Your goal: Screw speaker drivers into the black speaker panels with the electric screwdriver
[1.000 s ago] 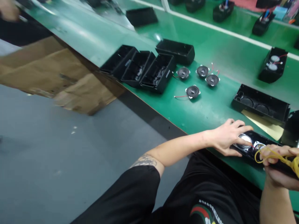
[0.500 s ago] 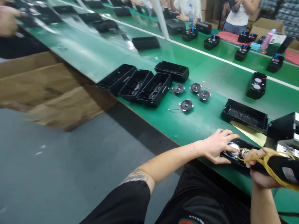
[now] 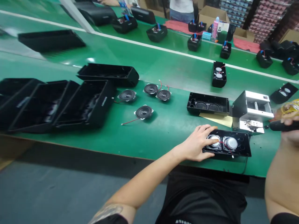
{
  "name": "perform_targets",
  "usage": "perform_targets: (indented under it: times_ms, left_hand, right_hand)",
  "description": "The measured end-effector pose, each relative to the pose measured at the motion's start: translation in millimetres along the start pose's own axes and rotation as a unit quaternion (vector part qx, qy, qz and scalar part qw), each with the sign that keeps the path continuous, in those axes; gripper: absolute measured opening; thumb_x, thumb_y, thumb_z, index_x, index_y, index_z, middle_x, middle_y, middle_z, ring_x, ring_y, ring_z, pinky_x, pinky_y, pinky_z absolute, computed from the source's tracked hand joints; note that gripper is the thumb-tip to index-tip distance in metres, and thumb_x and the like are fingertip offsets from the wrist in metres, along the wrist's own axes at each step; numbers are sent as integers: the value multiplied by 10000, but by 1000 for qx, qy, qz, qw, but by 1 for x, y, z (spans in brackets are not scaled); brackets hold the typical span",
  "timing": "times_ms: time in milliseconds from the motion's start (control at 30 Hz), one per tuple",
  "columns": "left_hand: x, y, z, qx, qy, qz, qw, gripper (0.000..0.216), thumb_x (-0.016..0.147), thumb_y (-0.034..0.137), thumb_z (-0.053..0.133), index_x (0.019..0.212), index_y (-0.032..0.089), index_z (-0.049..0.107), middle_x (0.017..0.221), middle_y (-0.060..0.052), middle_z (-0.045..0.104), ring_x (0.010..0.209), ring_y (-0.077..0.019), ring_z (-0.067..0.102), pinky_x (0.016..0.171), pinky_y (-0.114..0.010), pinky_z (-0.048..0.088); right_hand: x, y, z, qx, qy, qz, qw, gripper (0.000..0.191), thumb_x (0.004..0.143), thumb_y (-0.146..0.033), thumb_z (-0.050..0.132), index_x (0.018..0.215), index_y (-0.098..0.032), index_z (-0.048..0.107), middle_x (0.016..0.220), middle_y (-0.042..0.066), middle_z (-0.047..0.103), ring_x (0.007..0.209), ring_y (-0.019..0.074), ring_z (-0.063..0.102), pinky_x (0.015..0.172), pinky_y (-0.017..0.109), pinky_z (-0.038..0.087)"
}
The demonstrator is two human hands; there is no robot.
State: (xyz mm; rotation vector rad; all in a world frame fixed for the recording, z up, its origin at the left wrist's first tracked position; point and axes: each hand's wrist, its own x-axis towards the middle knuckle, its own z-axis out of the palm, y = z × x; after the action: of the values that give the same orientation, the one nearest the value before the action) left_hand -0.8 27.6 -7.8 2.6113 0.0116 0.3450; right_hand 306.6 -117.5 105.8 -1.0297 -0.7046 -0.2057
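My left hand (image 3: 198, 143) grips the left end of a black speaker housing (image 3: 244, 146), its fingers on the far rim and the thumb on the near side. Two silver-backed speakers (image 3: 231, 143) sit in the housing, with a thin red wire between them. At the right edge, my right hand (image 3: 291, 123) is wrapped around a black electric screwdriver (image 3: 279, 125) with a yellow cord. Its tip points left, at the front of a white and black screw feeder (image 3: 253, 109). Whether a screw is on the tip is too small to tell.
An open black housing (image 3: 209, 104) lies behind on yellow paper (image 3: 217, 119). Several loose speakers (image 3: 143, 112) lie left of it, beside several empty housings (image 3: 84, 102). Assembled housings (image 3: 219, 74) stand on the green belt beyond. The table's front edge runs close to my body.
My right hand has lifted the screwdriver off the speaker housing and moved it right to the screw feeder. My left hand stays on the housing. The view has turned right.
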Motion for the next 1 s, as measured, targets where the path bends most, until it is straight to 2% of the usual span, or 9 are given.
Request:
perform_targets:
  times_ms: [67, 133, 233, 333, 533, 700, 867, 1000]
  left_hand:
    - [-2, -1, -2, -5, -2, 5, 1000, 550, 904, 510, 754, 1380, 243, 689, 1688, -207, 370, 1518, -462, 344, 1198, -688, 389]
    - [-6, -3, -6, -9, -6, 9, 1000, 568, 907, 498, 755, 1405, 238, 676, 1714, -219, 315, 1542, -486, 302, 1204, -714, 375]
    - [-11, -7, -11, -13, -12, 5, 1000, 592, 907, 497, 758, 1439, 259, 658, 1731, -206, 284, 1545, -498, 299, 1195, -737, 380]
    - [-14, -10, -10, -22, -17, -1, 1000, 604, 911, 499, 753, 1461, 277, 643, 1738, -191, 282, 1544, -484, 314, 1194, -727, 396]
    - [-13, -12, -7, -33, -10, -1, 999, 581, 917, 482, 746, 1450, 272, 652, 1730, -190, 297, 1511, -459, 371, 1214, -706, 391]
    - [-13, -12, -8, -42, -13, -4, 999, 581, 910, 489, 751, 1439, 266, 662, 1720, -191, 322, 1499, -455, 380, 1215, -708, 389]
    - [-13, -12, -10, -40, -15, -5, 999, 598, 895, 482, 769, 1443, 268, 660, 1722, -198, 317, 1482, -455, 401, 1212, -711, 389]
    - [-13, -13, -12, -39, -11, 4, 999, 636, 886, 526, 777, 1455, 273, 650, 1728, -200, 309, 1493, -467, 395, 1213, -714, 391]
  right_hand:
    - [-7, 12, 2, -17, 4, -53, 998, 666, 1038, -703, 129, 1208, -182, 507, 682, -37, 446, 408, 97, 411, 357, 221, 388]
    - [-15, 20, 4, -35, -12, -67, 997, 656, 1008, -748, 246, 1082, -169, 544, 632, -34, 449, 381, 94, 400, 335, 213, 373]
    - [-23, 21, 7, -65, -42, -59, 995, 651, 1013, -743, 259, 954, -159, 542, 572, -28, 418, 387, 109, 422, 348, 220, 399]
    - [-25, 15, 11, -89, -54, -42, 994, 723, 986, -837, 246, 915, -170, 514, 571, -26, 405, 373, 111, 393, 325, 228, 364]
    - [-28, 9, 17, -111, -46, -22, 993, 721, 972, -858, 282, 910, -176, 506, 618, -25, 407, 400, 102, 400, 353, 228, 366]
    - [-30, 14, 13, -119, -42, -8, 992, 829, 939, -930, 222, 968, -160, 530, 612, -28, 400, 383, 118, 399, 348, 250, 360]
    - [-34, 10, 12, -125, -42, 6, 991, 783, 917, -927, 327, 955, -179, 552, 565, -38, 409, 378, 137, 405, 360, 266, 375]
    - [-34, 4, 16, -125, -55, 6, 991, 853, 865, -989, 305, 995, -181, 548, 549, -38, 402, 346, 147, 358, 313, 276, 323]
